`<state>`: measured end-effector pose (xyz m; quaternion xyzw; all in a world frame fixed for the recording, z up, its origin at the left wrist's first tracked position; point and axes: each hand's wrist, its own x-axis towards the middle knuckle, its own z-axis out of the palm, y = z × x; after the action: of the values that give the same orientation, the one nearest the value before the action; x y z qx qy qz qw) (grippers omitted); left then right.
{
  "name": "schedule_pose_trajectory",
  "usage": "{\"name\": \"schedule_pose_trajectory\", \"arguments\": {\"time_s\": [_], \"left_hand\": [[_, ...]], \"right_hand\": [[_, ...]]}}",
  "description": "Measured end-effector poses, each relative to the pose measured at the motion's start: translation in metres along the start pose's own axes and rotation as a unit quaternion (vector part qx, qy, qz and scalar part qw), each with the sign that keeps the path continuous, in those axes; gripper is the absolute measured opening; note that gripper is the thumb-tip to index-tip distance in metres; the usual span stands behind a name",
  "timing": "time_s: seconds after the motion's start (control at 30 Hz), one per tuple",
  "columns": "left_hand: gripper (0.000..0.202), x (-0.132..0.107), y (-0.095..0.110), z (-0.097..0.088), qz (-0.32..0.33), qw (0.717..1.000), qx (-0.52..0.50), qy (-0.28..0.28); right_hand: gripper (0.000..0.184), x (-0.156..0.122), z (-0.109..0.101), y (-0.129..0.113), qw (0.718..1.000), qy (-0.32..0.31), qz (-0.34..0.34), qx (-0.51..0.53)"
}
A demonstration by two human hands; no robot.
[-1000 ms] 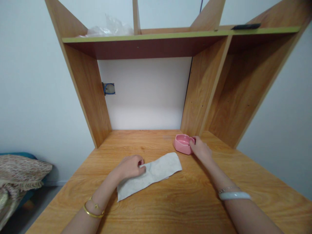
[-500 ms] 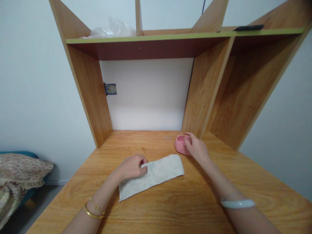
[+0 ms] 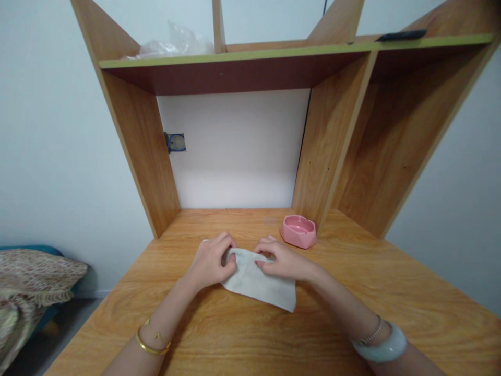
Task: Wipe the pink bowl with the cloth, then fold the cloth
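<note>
Two hands, left hand (image 3: 209, 261) and right hand (image 3: 279, 261), pinching one white cloth (image 3: 260, 282), one pink dish (image 3: 298, 231) beside

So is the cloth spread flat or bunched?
Partly bunched: both hands, left and right, pinch the cloth at its raised far edge; its near part lies flat.

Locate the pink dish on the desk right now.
In the head view, the pink dish sits on the wooden desk right of centre, beside the upright divider panel, just beyond the right hand, untouched.
</note>
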<state>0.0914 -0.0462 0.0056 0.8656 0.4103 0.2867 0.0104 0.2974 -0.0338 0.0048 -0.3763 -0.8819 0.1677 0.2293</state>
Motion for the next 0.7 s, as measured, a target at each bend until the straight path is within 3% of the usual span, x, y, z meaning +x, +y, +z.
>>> {"name": "schedule_pose_trajectory", "arguments": {"time_s": [0.13, 0.3, 0.43, 0.5, 0.6, 0.7], "left_hand": [[0.012, 0.001, -0.007, 0.003, -0.022, 0.996, -0.057, 0.064], [0.024, 0.002, -0.007, 0.013, -0.059, 0.974, -0.161, 0.151], [0.018, 0.003, -0.002, 0.017, -0.068, 0.954, -0.242, 0.161], [0.017, 0.003, 0.0, 0.016, -0.073, 0.949, -0.267, 0.151], [0.02, 0.002, 0.001, 0.014, -0.081, 0.942, -0.292, 0.145], [0.025, 0.001, -0.002, 0.013, -0.066, 0.934, -0.325, 0.135]], "right_hand": [[0.011, 0.0, -0.004, -0.003, 0.994, 0.015, -0.018, 0.107], [0.014, 0.002, -0.001, -0.003, 0.98, 0.096, -0.032, 0.171], [0.016, 0.005, 0.003, 0.003, 0.959, 0.159, -0.002, 0.236], [0.02, 0.006, 0.004, 0.004, 0.93, 0.17, 0.041, 0.324], [0.024, 0.006, 0.005, 0.0, 0.851, 0.153, 0.121, 0.488], [0.023, 0.005, 0.005, -0.004, 0.785, 0.148, 0.135, 0.587]]}}
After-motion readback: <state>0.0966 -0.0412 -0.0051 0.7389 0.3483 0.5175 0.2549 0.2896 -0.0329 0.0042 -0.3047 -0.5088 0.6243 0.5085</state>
